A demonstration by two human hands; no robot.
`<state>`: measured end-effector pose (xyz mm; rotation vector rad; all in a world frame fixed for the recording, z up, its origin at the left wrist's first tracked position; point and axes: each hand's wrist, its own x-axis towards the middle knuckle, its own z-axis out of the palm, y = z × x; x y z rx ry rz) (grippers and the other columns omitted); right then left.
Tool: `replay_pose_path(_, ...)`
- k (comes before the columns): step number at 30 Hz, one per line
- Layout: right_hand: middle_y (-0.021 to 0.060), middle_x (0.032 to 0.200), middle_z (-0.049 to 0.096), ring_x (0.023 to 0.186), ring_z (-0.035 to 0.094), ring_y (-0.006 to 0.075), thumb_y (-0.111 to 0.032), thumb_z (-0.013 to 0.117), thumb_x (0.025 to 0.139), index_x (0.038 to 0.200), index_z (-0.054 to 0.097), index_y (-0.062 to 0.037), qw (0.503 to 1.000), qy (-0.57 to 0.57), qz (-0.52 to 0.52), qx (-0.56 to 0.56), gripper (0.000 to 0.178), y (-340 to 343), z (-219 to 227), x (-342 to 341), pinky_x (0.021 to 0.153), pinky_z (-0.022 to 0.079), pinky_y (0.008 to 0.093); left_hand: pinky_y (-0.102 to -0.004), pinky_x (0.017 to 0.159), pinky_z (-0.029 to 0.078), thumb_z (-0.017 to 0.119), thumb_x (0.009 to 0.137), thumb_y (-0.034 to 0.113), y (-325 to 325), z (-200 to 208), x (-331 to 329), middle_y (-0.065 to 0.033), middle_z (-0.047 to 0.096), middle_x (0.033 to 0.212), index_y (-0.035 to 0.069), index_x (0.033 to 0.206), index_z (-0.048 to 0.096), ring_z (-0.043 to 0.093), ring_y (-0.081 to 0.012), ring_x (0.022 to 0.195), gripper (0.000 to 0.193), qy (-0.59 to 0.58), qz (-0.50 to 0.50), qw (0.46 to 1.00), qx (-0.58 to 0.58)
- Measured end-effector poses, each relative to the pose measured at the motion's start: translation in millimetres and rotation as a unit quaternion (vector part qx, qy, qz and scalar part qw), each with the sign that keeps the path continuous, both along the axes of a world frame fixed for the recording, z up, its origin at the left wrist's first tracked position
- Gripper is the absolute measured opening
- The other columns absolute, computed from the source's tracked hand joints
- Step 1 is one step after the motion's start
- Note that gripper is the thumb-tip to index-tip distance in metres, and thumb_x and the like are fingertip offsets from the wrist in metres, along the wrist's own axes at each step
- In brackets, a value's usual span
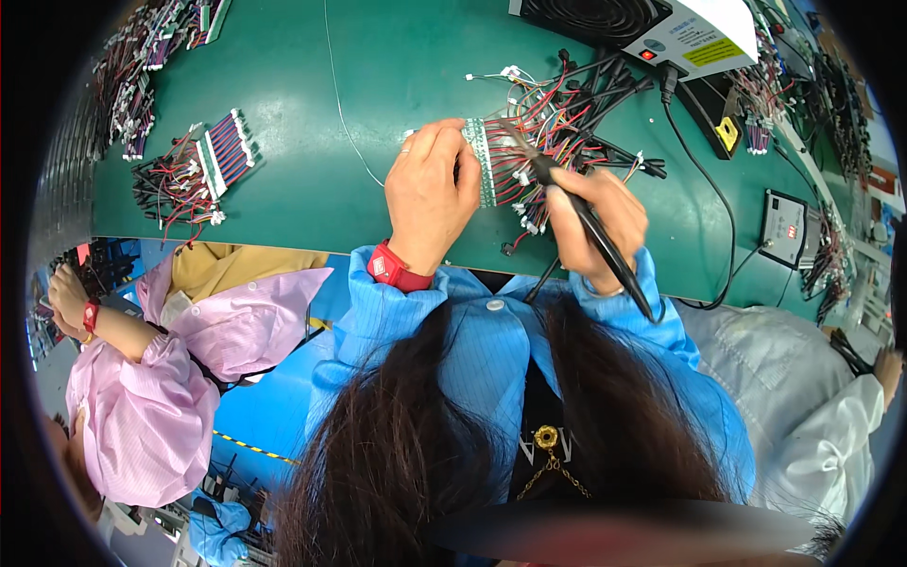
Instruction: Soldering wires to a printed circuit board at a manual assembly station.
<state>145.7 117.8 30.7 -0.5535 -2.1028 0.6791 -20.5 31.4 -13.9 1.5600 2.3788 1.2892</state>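
Note:
My right hand (600, 222) grips a black-handled soldering iron (597, 236). Its tip points up and left at a strip of small green circuit boards (482, 163). Red, black and other coloured wires (543, 146) with white connectors fan out from the strip's right side. Close against the left side of the strip is my left hand (430, 184), its fingers curled. A thin solder wire (342, 113) runs down from the far edge of the table into this hand; its end is hidden by the fingers. Whether the iron's tip touches the boards cannot be made out.
A second wired board strip (210, 163) lies to the left on the green table (312, 161). A white fan unit (685, 42) stands at the far right, its black cable (709, 175) trailing nearby. A small control box (784, 227) is further right. People sit on both sides.

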Motion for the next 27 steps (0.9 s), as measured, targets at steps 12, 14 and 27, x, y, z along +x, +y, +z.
replay_pose_path(12, 0.0144, 0.082, 0.066, 0.064, 0.059, 0.0207, 0.006, 0.078, 0.069, 0.104, 0.069, 0.0000, 0.987, 0.151, 0.023, 0.057, 0.037, 3, 34, 2, 0.056, 0.049, 0.0309, -0.0380, 0.075, 0.054, 0.067, 0.084, 0.005, -2, 3, 0, -0.0112, 0.071, 0.101, 0.004, 0.086, 0.062, 0.068, -0.0316, 0.084, 0.005, -0.064, 0.005, 0.998, 0.021)
replay_pose_path(14, 0.0117, 0.080, 0.063, 0.066, 0.056, 0.0191, 0.007, 0.077, 0.070, 0.103, 0.071, -0.0001, 0.994, 0.094, 0.027, 0.051, 0.034, 10, 37, 2, 0.058, 0.047, 0.0298, -0.0374, 0.078, 0.055, 0.067, 0.085, 0.003, -4, 6, 0, -0.0115, 0.072, 0.099, 0.003, 0.088, 0.064, 0.069, -0.0294, 0.087, 0.004, -0.067, 0.000, 0.997, 0.030)
replay_pose_path(27, 0.0086, 0.079, 0.051, 0.067, 0.049, 0.0183, -0.002, 0.080, 0.073, 0.087, 0.070, -0.0006, 0.985, 0.032, 0.107, -0.135, 0.017, -4, -1, -4, 0.057, 0.039, 0.0296, -0.0337, 0.070, 0.056, 0.082, 0.067, -0.003, -31, 28, 8, -0.0077, 0.070, 0.083, 0.003, 0.091, 0.072, 0.069, -0.0250, 0.082, 0.027, -0.008, -0.175, 0.967, 0.187)
